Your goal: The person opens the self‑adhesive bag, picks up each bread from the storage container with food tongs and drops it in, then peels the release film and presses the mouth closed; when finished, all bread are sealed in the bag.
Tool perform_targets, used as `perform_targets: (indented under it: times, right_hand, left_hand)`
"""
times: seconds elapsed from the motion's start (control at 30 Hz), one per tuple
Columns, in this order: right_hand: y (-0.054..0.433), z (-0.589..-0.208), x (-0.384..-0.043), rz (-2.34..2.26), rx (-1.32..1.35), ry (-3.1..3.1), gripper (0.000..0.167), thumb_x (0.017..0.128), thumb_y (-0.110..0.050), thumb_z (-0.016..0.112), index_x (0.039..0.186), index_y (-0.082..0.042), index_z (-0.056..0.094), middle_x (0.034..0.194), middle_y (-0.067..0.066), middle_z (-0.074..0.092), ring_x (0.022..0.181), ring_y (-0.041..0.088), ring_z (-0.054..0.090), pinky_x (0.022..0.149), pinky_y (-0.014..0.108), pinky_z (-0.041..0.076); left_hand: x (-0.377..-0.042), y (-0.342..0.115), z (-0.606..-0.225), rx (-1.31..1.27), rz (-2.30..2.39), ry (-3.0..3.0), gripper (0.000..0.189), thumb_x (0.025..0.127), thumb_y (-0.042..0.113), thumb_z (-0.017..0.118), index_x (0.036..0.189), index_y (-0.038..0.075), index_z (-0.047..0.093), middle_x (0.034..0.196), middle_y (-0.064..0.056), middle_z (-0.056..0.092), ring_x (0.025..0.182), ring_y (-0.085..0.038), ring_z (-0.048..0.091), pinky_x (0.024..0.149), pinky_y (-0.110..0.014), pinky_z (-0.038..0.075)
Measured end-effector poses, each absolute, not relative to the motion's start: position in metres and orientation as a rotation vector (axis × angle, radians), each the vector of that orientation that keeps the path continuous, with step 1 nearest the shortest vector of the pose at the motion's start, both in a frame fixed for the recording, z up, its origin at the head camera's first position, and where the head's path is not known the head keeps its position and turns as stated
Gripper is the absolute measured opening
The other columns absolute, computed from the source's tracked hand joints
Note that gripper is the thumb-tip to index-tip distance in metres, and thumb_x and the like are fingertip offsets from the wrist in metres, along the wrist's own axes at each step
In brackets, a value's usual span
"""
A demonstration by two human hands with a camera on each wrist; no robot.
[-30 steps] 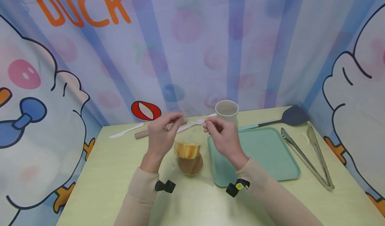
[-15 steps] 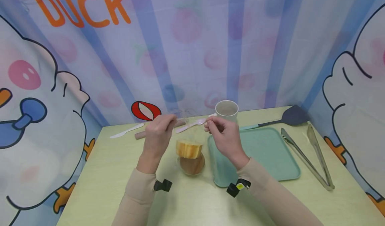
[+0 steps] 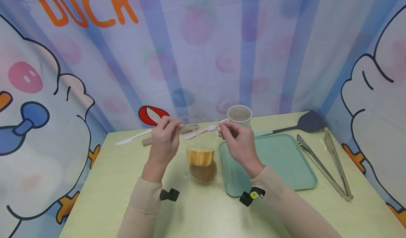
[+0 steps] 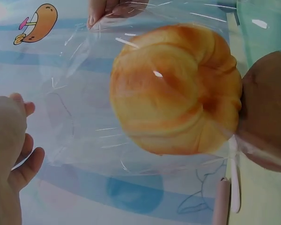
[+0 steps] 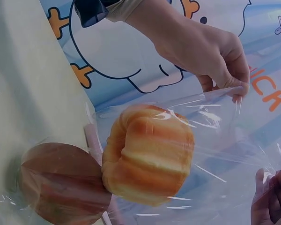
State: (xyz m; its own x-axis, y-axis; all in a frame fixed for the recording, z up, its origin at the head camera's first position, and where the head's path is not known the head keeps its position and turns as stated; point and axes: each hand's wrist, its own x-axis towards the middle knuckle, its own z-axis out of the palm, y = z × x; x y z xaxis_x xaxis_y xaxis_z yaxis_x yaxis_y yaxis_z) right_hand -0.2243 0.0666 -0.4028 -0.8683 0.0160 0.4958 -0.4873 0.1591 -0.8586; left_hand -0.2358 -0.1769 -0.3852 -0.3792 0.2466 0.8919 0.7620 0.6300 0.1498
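Over the near middle of the pale green tabletop (image 3: 104,195), both hands are raised with a clear plastic bag (image 4: 84,117) stretched between them. The left hand (image 3: 165,141) pinches one top edge of the bag with curled fingertips, and the right hand (image 3: 238,143) pinches the opposite edge the same way. Inside the bag a golden bread roll (image 3: 199,156) sits on top of a darker brown round bun (image 3: 203,173), the two touching; the bag's bottom rests on or just above the tabletop, I cannot tell which. Just to the right lies a teal tray (image 3: 285,160), and beyond it metal tongs (image 3: 326,164). Farther back are a pink spoon (image 3: 201,131), a white plastic knife (image 3: 131,137), a white cup (image 3: 239,115) and a dark spatula (image 3: 301,124) near the patterned backdrop.
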Motion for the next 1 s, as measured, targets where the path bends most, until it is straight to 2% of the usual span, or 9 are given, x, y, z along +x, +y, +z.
perform_targets:
  times: [0.17, 0.3, 0.37, 0.5, 0.67, 0.87, 1.0]
  right_hand:
    - [0.068, -0.403, -0.226, 1.778, 0.410, -2.039, 0.015, 0.103, -0.006, 0.066, 0.105, 0.003, 0.077, 0.089, 0.013, 0.077, 0.078, 0.014, 0.073, 0.072, 0.024, 0.062]
    - [0.069, -0.404, -0.227, 1.794, 0.393, -2.015, 0.014, 0.103, -0.005, 0.066, 0.103, 0.003, 0.078, 0.088, 0.016, 0.076, 0.077, 0.014, 0.072, 0.070, 0.024, 0.062]
    - [0.069, -0.404, -0.228, 1.800, 0.386, -2.004, 0.014, 0.103, -0.006, 0.066, 0.102, 0.002, 0.078, 0.087, 0.017, 0.076, 0.076, 0.013, 0.071, 0.070, 0.023, 0.062]
    - [0.070, -0.405, -0.229, 1.800, 0.371, -1.994, 0.014, 0.103, -0.007, 0.066, 0.102, 0.000, 0.079, 0.087, 0.016, 0.076, 0.076, 0.014, 0.071, 0.069, 0.023, 0.061]
    - [0.071, -0.405, -0.230, 1.801, 0.362, -1.994, 0.014, 0.103, -0.006, 0.066, 0.105, 0.001, 0.079, 0.088, 0.016, 0.077, 0.075, 0.013, 0.071, 0.069, 0.022, 0.061]
    - [0.073, -0.405, -0.231, 1.841, 0.379, -2.015, 0.016, 0.105, -0.008, 0.064, 0.105, 0.002, 0.076, 0.093, 0.017, 0.076, 0.081, 0.016, 0.072, 0.074, 0.024, 0.062]
    - [0.074, -0.404, -0.231, 1.881, 0.372, -2.039, 0.017, 0.106, -0.010, 0.061, 0.106, 0.002, 0.073, 0.096, 0.018, 0.074, 0.086, 0.023, 0.074, 0.079, 0.026, 0.062]
  left_hand:
    - [-0.235, -0.181, -0.384, -0.734, -0.684, -1.914, 0.032, 0.107, 0.021, 0.062, 0.085, -0.001, 0.066, 0.079, -0.013, 0.057, 0.066, -0.025, 0.054, 0.058, -0.036, 0.050]
    - [-0.234, -0.185, -0.384, -0.678, -0.698, -1.892, 0.044, 0.110, 0.029, 0.058, 0.076, 0.002, 0.062, 0.070, -0.009, 0.054, 0.061, -0.023, 0.053, 0.053, -0.035, 0.049]
    - [-0.234, -0.187, -0.383, -0.659, -0.696, -1.890, 0.043, 0.108, 0.032, 0.060, 0.078, 0.002, 0.066, 0.071, -0.010, 0.058, 0.061, -0.023, 0.056, 0.054, -0.036, 0.051]
    - [-0.233, -0.194, -0.382, -0.644, -0.711, -1.881, 0.031, 0.102, 0.025, 0.067, 0.088, -0.001, 0.075, 0.079, -0.014, 0.068, 0.064, -0.026, 0.063, 0.054, -0.040, 0.055]
    - [-0.230, -0.204, -0.379, -0.616, -0.733, -1.875, 0.024, 0.096, 0.019, 0.072, 0.091, -0.003, 0.078, 0.082, -0.016, 0.070, 0.064, -0.030, 0.064, 0.054, -0.043, 0.053]
    - [-0.231, -0.220, -0.380, -0.559, -0.705, -1.854, 0.032, 0.101, 0.027, 0.069, 0.089, -0.003, 0.073, 0.081, -0.016, 0.068, 0.068, -0.029, 0.063, 0.060, -0.039, 0.053]
    - [-0.231, -0.230, -0.384, -0.499, -0.703, -1.862, 0.030, 0.105, 0.019, 0.066, 0.086, -0.004, 0.067, 0.077, -0.016, 0.064, 0.068, -0.030, 0.062, 0.062, -0.037, 0.053]
